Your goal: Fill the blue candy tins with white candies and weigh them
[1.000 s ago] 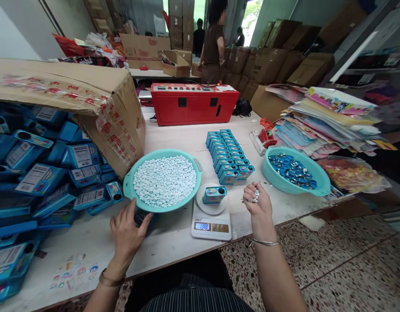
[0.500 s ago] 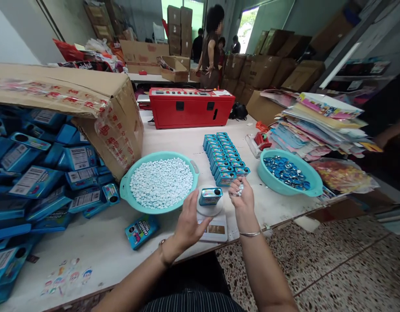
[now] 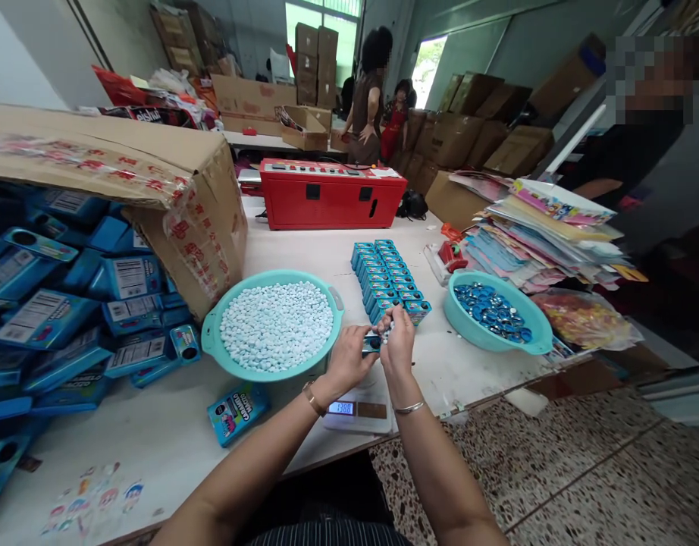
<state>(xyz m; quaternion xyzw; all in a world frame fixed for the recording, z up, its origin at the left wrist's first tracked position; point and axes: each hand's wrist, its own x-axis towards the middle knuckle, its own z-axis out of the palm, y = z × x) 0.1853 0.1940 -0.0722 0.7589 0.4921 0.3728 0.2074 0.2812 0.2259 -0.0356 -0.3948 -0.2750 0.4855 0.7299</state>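
My left hand (image 3: 349, 356) has its fingers around the left side of a small blue tin (image 3: 371, 344) above a white scale (image 3: 358, 411), whose display reads 138.8. White candies (image 3: 386, 331) sit in my right hand (image 3: 399, 341), which is closed around them right over the tin's opening. The two hands nearly touch. To the left, a turquoise basin (image 3: 208, 334) is full of pale candies. One blue tin (image 3: 236, 412) lies flat in front of that basin. Rows of upright blue tins (image 3: 387, 277) stand just behind my hands.
A tipped cardboard box (image 3: 213, 220) spills blue tins at left. A red machine (image 3: 332, 201) stands behind. To the right are a turquoise basin (image 3: 480, 334) of blue lids and stacked bags (image 3: 543, 235). People stand in the background and at right.
My right hand has moved left over the tin with the candies. My left hand, beside the tin before, now grips it. The scale display has become readable, and a person has come into view at right.
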